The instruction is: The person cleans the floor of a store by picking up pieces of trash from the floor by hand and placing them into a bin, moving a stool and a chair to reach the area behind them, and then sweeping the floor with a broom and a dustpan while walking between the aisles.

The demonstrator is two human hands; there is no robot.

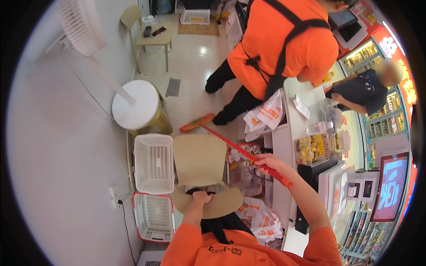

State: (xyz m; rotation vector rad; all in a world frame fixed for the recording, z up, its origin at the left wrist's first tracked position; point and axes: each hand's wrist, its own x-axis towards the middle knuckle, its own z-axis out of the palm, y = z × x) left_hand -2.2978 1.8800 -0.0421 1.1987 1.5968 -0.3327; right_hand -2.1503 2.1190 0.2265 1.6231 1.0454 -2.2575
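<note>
A broom with a red handle (233,145) slants across the view. My right hand (271,163) is closed around the handle near its top end. The broom's red and orange head (196,123) rests on the floor beyond the chair, near a co-worker's shoes. My left hand (202,197) is closed on the backrest of a beige chair (199,157) that stands right in front of me. Its fingertips are partly hidden behind the backrest edge.
White baskets (154,164) stand left of the chair, beside a round white stool (135,104) carrying a fan. A co-worker in orange (284,48) stands ahead at the counter (287,146). Plastic bags (262,217) and a bin (245,170) are on the right. Another chair (153,40) stands farther off.
</note>
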